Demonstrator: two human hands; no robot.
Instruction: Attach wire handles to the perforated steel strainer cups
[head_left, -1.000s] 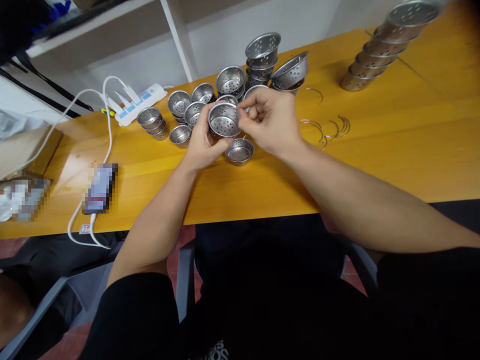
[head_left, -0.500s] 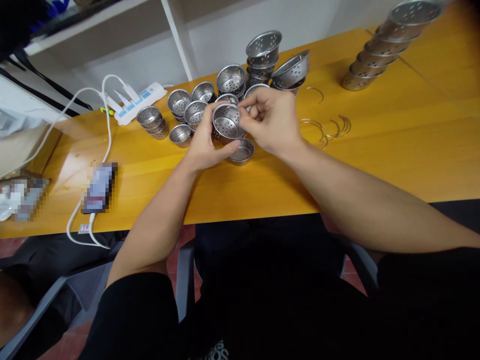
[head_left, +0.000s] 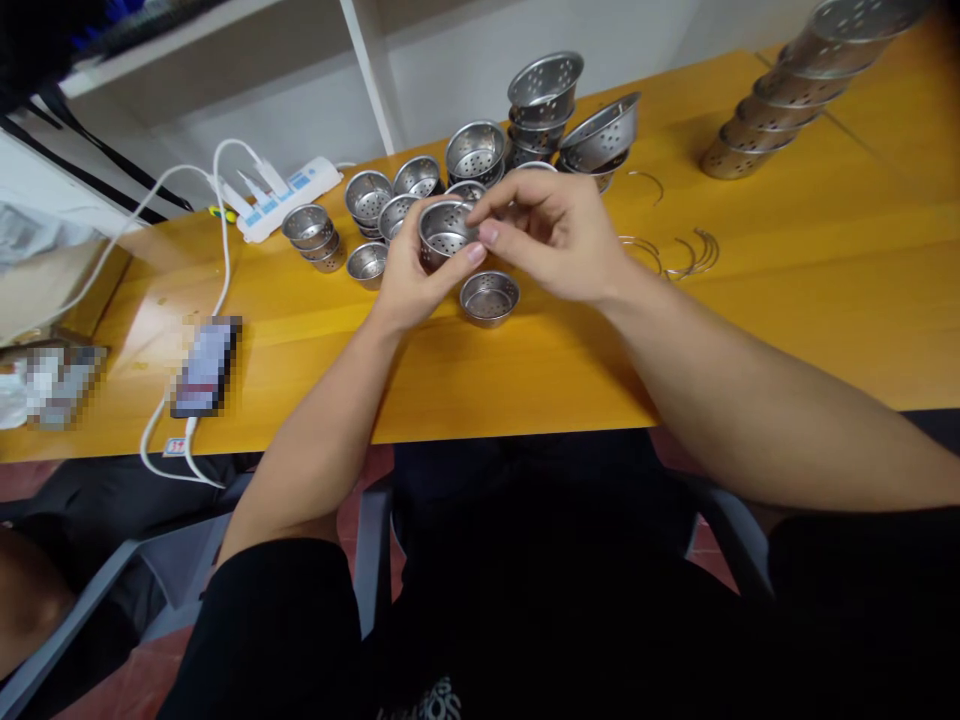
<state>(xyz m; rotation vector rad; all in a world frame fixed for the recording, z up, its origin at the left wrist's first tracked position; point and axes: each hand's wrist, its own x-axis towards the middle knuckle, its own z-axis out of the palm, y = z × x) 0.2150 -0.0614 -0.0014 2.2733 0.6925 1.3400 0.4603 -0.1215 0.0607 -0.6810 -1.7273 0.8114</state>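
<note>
A perforated steel cup (head_left: pixel 444 238), tilted so its inside faces me, is gripped by my left hand (head_left: pixel 409 278), with the thumb along its near side. At the cup's right rim, my right hand (head_left: pixel 568 240) has thumb and index finger closed in a pinch; anything between the fingertips is too small to make out. Just in front of the hands, another perforated cup (head_left: pixel 489 300) stands upright on the table. Several similar cups, among them one at the back (head_left: pixel 476 150), stand close behind, partly hidden by my hands. Curved thin wires (head_left: pixel 703 255) lie to the right.
Stacked cups (head_left: pixel 765 115) lean at the far right of the wooden table (head_left: pixel 810 330). A small stack (head_left: pixel 311 235) stands left, near a white power strip (head_left: pixel 292 195). A phone (head_left: pixel 206 368) with a white cable lies at the left. Chair armrests flank me.
My left hand has drawn the cup slightly left, away from the lone cup in front, which now shows fully. My right fingers have shifted at the rim. The view has moved a little.
</note>
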